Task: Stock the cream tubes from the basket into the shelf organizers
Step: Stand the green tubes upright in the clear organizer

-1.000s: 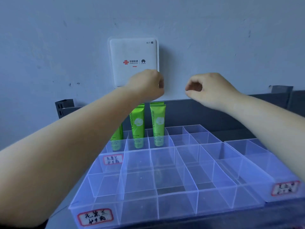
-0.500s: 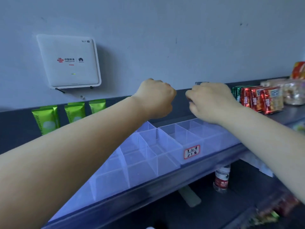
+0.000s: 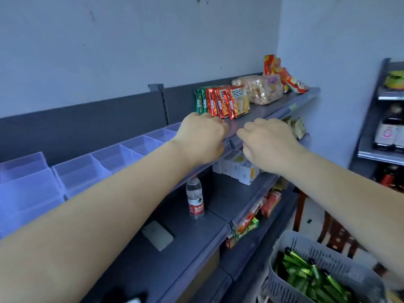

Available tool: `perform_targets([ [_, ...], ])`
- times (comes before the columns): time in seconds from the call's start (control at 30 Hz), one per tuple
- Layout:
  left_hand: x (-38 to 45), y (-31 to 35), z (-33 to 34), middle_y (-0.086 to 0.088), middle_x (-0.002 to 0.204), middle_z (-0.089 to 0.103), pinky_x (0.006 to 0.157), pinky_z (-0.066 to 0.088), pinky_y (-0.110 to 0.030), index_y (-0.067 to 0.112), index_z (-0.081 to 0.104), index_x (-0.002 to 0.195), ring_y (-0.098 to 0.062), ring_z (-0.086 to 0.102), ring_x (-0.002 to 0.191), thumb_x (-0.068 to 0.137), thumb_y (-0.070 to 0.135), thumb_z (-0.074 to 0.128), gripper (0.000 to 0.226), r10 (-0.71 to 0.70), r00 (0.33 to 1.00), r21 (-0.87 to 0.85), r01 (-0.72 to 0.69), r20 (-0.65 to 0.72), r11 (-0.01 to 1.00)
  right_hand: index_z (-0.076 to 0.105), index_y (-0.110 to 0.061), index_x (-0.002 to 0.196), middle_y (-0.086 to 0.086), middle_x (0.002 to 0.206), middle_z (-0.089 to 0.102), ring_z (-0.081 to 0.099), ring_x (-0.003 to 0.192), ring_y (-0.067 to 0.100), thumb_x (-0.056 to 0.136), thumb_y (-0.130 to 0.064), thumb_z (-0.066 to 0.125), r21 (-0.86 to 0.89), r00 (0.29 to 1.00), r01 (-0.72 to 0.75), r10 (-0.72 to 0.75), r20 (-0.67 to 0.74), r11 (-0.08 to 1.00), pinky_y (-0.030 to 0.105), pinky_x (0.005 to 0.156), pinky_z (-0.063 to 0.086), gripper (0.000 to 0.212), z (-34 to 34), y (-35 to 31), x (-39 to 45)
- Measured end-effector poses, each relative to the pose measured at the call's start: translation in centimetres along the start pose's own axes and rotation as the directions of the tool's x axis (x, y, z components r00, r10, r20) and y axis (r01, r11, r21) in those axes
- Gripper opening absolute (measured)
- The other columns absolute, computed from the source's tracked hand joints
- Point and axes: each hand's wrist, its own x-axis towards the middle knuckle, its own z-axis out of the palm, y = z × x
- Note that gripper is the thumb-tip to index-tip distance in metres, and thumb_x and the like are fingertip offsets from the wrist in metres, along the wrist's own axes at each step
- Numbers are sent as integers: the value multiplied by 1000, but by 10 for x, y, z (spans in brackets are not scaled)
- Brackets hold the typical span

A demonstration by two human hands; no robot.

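A small shop: shelves stocked with packaged snacks.

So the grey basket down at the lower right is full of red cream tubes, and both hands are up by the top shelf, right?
Not quite: the head view shows the cream tubes in the grey basket are green, not red. The rest holds: the basket sits at the lower right, and the left hand and right hand are up by the top shelf.

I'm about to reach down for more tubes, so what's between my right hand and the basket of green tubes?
In the head view, only your right forearm spans from right hand to basket; behind it sit lower shelf edges with snack packs.
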Motion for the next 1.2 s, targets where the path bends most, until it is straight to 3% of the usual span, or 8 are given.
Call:
perform_targets([
  [0.1, 27, 52, 23, -6, 114, 56, 73, 25, -31, 10, 52, 111, -29, 49, 108, 90, 23, 42, 27, 46, 999, -38, -46, 10, 998, 55, -8, 58, 7, 52, 53, 54, 46, 27, 40, -12, 85, -4, 996, -48, 49, 68, 999, 22, 46, 27, 35, 22, 30, -48],
  [0.23, 53, 128, 62, -6, 120, 54, 78, 28, -32, 11, 50, 117, -29, 47, 111, 90, 22, 41, 31, 114, 992, -149, -105, 58, 983, 58, -7, 60, 8, 54, 53, 54, 48, 27, 43, -8, 81, -30, 985, -109, 112, 132, 994, 16, 48, 10, 29, 59, 58, -113],
  [0.37, 72, 203, 103, -8, 123, 53, 90, 33, -37, 9, 49, 119, -30, 45, 117, 92, 25, 40, 33, 204, 974, -266, -171, 101, 949, 61, -7, 64, 7, 58, 58, 58, 55, 27, 44, -13, 81, -4, 965, -152, 149, 218, 988, 24, 45, 37, 29, 103, 72, -177],
  [0.63, 100, 302, 191, -8, 117, 56, 91, 35, -38, 10, 52, 117, -30, 48, 114, 89, 24, 46, 32, 408, 895, -447, -296, 179, 844, 62, -11, 67, 5, 62, 61, 60, 58, 26, 47, -17, 80, 56, 825, -331, 260, 502, 942, 26, 49, 44, 28, 180, 82, -270],
  [0.83, 119, 351, 279, -6, 112, 56, 78, 37, -36, 15, 54, 112, -29, 52, 106, 89, 26, 47, 27, 509, 794, -602, -236, 333, 763, 56, -10, 111, 6, 109, 60, 53, 104, 28, 89, -22, 47, 23, 527, -571, 345, 777, 821, 36, 75, 42, 27, 239, 83, -324],
  [0.93, 126, 369, 328, -7, 110, 58, 70, 37, -33, 16, 57, 109, -30, 56, 100, 87, 25, 50, 25, 529, 740, -681, -133, 416, 721, 55, -15, 112, 2, 112, 59, 53, 105, 24, 90, -23, 43, -40, 346, -711, 399, 849, 702, 34, 75, 47, 26, 275, 79, -345],
  [1.07, 129, 395, 391, -7, 112, 59, 74, 47, -37, 13, 56, 115, -29, 58, 99, 88, 25, 51, 29, 558, 666, -723, -42, 494, 690, 58, -15, 109, 5, 109, 63, 57, 98, 25, 88, -21, 48, -122, 61, -926, 461, 885, 356, 30, 69, 41, 24, 327, 62, -373],
  [1.2, 118, 432, 451, -6, 113, 58, 73, 48, -35, 12, 55, 114, -26, 58, 97, 88, 26, 52, 29, 601, 589, -738, -13, 539, 674, 57, -12, 107, 8, 107, 63, 58, 96, 29, 88, -22, 50, -183, -134, -979, 403, 905, 86, 35, 78, 49, 22, 382, 27, -402],
])
